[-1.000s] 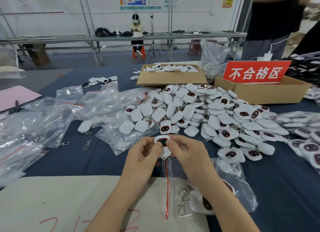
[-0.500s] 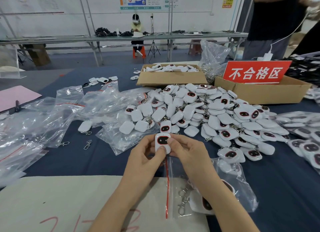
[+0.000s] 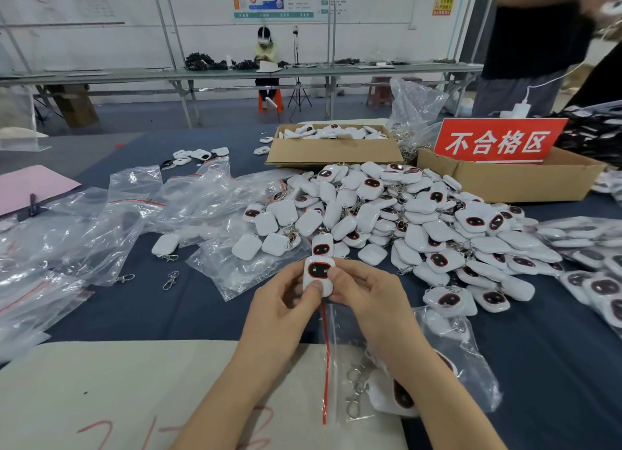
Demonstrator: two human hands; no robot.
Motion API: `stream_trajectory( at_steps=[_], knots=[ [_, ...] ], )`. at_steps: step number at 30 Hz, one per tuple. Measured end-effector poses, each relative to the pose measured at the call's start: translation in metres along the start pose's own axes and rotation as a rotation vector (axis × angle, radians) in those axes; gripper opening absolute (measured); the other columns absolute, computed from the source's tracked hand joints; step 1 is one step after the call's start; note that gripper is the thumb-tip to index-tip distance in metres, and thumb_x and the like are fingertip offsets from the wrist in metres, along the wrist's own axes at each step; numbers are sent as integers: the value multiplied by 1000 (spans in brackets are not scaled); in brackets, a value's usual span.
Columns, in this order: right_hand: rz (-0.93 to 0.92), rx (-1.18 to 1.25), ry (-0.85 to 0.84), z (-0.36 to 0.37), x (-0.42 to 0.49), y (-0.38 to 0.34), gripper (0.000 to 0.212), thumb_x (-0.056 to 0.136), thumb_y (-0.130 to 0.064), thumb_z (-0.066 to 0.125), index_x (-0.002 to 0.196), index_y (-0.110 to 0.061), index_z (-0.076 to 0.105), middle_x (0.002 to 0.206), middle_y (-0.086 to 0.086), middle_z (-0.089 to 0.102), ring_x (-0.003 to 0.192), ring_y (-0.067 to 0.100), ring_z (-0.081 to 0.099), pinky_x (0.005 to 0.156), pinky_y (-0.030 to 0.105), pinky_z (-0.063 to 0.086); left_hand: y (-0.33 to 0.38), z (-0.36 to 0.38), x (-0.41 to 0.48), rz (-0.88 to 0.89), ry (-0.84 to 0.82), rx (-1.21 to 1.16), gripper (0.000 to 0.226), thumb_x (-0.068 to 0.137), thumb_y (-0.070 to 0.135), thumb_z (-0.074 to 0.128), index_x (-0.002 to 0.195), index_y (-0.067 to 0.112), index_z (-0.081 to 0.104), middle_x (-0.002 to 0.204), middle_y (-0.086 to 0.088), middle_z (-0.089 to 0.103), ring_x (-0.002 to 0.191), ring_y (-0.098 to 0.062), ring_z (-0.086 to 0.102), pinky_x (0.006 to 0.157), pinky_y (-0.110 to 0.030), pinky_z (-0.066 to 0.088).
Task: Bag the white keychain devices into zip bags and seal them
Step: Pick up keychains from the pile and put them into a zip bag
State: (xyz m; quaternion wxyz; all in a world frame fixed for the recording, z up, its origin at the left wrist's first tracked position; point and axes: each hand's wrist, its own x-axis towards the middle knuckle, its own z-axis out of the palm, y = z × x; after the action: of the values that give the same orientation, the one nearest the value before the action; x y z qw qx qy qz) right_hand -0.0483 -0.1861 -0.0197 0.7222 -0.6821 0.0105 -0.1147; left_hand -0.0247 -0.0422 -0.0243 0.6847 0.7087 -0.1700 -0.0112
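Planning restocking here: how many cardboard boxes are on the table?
2. One cardboard box sits behind the pile of white keychain devices, holding more of them; the second cardboard box is right of it, bearing the red sign. Others may lie outside the view.

Bright even light, soft shadows, curved edges
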Motion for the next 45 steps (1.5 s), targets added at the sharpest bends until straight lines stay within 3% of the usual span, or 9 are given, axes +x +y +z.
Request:
stream_trajectory(
  at_steps=[5, 11, 16, 22, 27, 31, 36, 42, 45],
  knots=[
    [-16, 71, -9, 0, 0, -2, 21, 99, -13, 61, 113, -25, 69, 100, -5, 77, 98, 13, 73, 79, 20, 57, -1, 2, -1, -3, 117, -57, 17, 95, 19, 69, 107, 30, 72, 95, 5, 77, 92, -19, 71, 76, -19, 55],
    [-150, 34, -83, 3, -5, -6, 26, 98, -6, 60, 93, -29, 71, 98, 1, 77, 96, 16, 73, 81, 24, 57, -3, 4, -4, 282, 201, 330, 22, 94, 26, 66, 98, 47, 67, 96, 18, 65, 93, -8, 63, 78, -15, 46],
    [-176, 26, -98, 3, -7, -7, 25, 98, 0, 56, 94, -21, 69, 98, -2, 78, 95, 12, 73, 81, 19, 55, -2, 4, -3, 374, 251, 413, 26, 89, 24, 63, 96, 49, 65, 94, 22, 61, 95, -3, 60, 80, -13, 43],
    [-123, 21, -64, 0, -5, -8, 19, 97, 1, 57, 103, -14, 68, 106, -9, 76, 102, 8, 71, 89, 23, 55, -1, 5, -3, 302, 204, 308, 14, 90, 29, 65, 96, 41, 70, 100, 17, 64, 97, -10, 63, 81, -17, 48],
    [-38, 104, -180, -2, -8, -10, 30, 98, 9, 49, 106, -15, 64, 135, -17, 62, 119, 1, 62, 88, 14, 51, 4, 5, -4, 2, 80, -10, 21, 95, 46, 63, 114, 39, 66, 108, 12, 72, 103, -9, 68, 93, -32, 54],
    [-45, 23, -163, 1, -8, -10, 34, 101, -2, 52, 130, -20, 59, 121, -10, 71, 115, 8, 66, 98, 25, 53, 6, 2, 0, -43, 112, 4, 23, 94, 22, 69, 112, 37, 68, 99, 11, 75, 94, -11, 70, 86, -30, 56],
    [-33, -64, -4, 5, -9, -9, 31, 100, 0, 55, 116, -21, 71, 105, -4, 77, 104, 14, 71, 102, 42, 52, 2, 5, -5, 25, 175, 42, 15, 93, 15, 70, 102, 26, 71, 91, 9, 75, 85, -8, 69, 76, -18, 52],
    [-21, -71, -1, 4, -10, -11, 32, 99, 1, 55, 115, -21, 73, 106, 1, 77, 107, 19, 69, 104, 45, 50, 0, 4, -4, 45, 202, 25, 13, 94, 14, 67, 96, 25, 74, 85, 9, 75, 80, -5, 68, 73, -16, 51],
    [-30, -37, -76, 4, -11, -13, 31, 99, -1, 56, 122, -16, 70, 110, 0, 76, 110, 16, 69, 101, 34, 52, 0, 2, -2, 43, 199, -35, 19, 99, 19, 61, 97, 30, 76, 89, 8, 77, 81, -5, 69, 73, -17, 54]
  ],
)
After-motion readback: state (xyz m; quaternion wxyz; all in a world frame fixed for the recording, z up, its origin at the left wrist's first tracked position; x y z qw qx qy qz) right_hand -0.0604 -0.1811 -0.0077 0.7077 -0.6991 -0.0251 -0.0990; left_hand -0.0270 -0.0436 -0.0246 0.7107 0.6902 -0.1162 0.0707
